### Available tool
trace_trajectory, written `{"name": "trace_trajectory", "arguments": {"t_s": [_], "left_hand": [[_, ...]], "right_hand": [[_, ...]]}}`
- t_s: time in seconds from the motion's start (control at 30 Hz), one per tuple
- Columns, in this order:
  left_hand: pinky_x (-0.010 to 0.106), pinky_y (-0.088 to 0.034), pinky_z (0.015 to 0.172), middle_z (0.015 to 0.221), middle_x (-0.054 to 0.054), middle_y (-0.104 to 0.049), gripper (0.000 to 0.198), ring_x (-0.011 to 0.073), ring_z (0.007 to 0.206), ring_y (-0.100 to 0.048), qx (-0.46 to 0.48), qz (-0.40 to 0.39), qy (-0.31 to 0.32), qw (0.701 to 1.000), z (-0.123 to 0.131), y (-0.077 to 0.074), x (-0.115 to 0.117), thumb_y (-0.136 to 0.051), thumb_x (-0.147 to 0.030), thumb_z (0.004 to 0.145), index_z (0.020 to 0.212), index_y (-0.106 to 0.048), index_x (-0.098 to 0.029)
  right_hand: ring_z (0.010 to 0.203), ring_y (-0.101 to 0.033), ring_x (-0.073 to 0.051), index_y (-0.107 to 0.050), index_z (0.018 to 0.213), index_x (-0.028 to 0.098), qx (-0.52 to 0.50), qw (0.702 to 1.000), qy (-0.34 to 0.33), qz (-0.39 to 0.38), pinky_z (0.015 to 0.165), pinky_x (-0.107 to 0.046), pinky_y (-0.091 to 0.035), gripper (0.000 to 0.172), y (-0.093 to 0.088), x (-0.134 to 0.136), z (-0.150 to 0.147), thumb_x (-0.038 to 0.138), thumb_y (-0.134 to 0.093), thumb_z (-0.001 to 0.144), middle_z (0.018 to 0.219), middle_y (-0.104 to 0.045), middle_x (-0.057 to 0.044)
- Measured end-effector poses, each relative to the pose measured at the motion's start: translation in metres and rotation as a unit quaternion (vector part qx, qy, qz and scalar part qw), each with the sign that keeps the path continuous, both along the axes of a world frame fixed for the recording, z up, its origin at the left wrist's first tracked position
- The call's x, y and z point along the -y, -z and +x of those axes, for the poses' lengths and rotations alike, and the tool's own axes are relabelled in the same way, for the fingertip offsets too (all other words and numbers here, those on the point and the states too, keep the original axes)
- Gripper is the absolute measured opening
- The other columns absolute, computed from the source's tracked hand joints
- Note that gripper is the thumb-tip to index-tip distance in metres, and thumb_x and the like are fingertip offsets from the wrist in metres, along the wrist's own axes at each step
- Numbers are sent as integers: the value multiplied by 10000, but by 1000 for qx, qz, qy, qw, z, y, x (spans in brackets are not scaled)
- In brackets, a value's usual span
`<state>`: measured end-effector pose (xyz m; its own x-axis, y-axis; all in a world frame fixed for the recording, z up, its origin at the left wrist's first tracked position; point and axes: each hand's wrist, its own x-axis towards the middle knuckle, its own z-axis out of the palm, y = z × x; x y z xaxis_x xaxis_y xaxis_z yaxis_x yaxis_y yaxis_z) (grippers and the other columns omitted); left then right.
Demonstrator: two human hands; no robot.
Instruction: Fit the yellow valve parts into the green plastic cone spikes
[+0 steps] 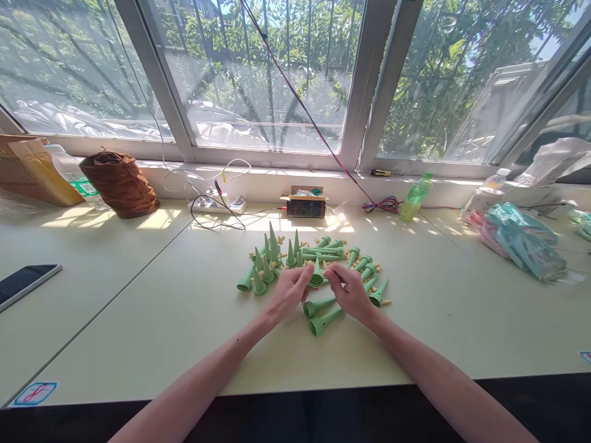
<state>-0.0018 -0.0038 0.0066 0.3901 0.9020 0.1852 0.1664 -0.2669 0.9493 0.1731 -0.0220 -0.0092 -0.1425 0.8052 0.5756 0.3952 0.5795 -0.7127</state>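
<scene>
My left hand (292, 288) is closed around a green plastic watering spike (316, 274), its wide round end turned toward me and its tip pointing away. Close beside it, my right hand (348, 288) is pinched; a small yellowish piece shows at its fingertips, mostly hidden by them. Several more green cones stand upright to the left, such as the near cone (259, 283). Other spikes with small yellow valves lie behind and to the right of my hands. Two lying spikes, the nearest spike (323, 322) among them, rest just below my right hand.
A phone (28, 283) lies at the left. Along the window stand a brown bag (120, 184), a power strip (217, 205), a small dark box (305, 208), a coiled cable (384, 205) and a green bottle (415, 198). Plastic-wrapped packs (524, 243) lie at the right.
</scene>
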Motion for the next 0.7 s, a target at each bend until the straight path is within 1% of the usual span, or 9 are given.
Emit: {"name": "trace_trajectory", "arguments": {"t_s": [0.1,0.17,0.23,0.33,0.4,0.47,0.6,0.7], "left_hand": [[206,-287,431,470,-30,-447,538,81,439,-406,-3,-5,20,1000,-1,-3,1,-440,-583,945,606,-435,-166],[198,-306,435,504,-42,-442,470,80,454,-411,1,-11,33,999,-1,-4,2,-464,-561,943,694,-495,-163],[195,-334,440,548,-49,-442,397,81,472,-423,1,-2,29,1000,-1,-3,3,-515,-540,925,811,-549,-161],[193,-377,445,670,-28,-504,345,80,511,-458,-13,49,4,999,-1,1,3,-596,-492,890,964,-583,-156],[190,-405,448,811,7,-545,327,72,544,-481,-17,90,-8,996,0,3,3,-621,-454,880,1007,-590,-155],[184,-427,449,931,33,-544,298,63,569,-497,-17,124,-5,992,0,3,3,-630,-414,880,1039,-599,-163],[171,-445,451,1029,54,-538,264,57,596,-496,-31,178,6,984,0,4,2,-616,-327,899,1131,-606,-201],[174,-452,468,1091,65,-520,246,40,580,-478,-48,240,-10,970,0,9,1,-573,-268,930,1170,-607,-226]], "right_hand": [[546,-355,-110,-457,740,207,-7,1000,2,-13,546,-241,-315,297,1,-1,1,342,-431,1004,610,-414,46],[537,-352,-108,-447,738,208,-11,1000,4,-21,542,-241,-313,298,1,-1,1,339,-428,1006,597,-405,50],[536,-349,-107,-432,729,208,-15,1000,6,-24,539,-242,-308,307,2,-2,1,337,-428,1007,594,-399,50],[532,-336,-106,-406,713,210,-19,999,7,-25,527,-243,-295,322,2,-3,1,340,-428,1007,591,-391,50],[527,-324,-106,-393,707,212,-23,999,7,-26,517,-244,-283,330,2,-3,1,345,-426,1007,589,-383,51],[524,-319,-106,-387,702,213,-25,999,8,-31,510,-246,-272,338,2,-3,0,351,-423,1008,584,-371,53],[520,-313,-105,-389,696,212,-19,999,12,-39,506,-247,-262,349,1,-2,0,359,-415,1011,574,-351,56],[523,-308,-103,-397,699,209,-15,999,15,-45,510,-244,-265,348,1,-2,0,362,-417,1011,575,-343,58]]}}
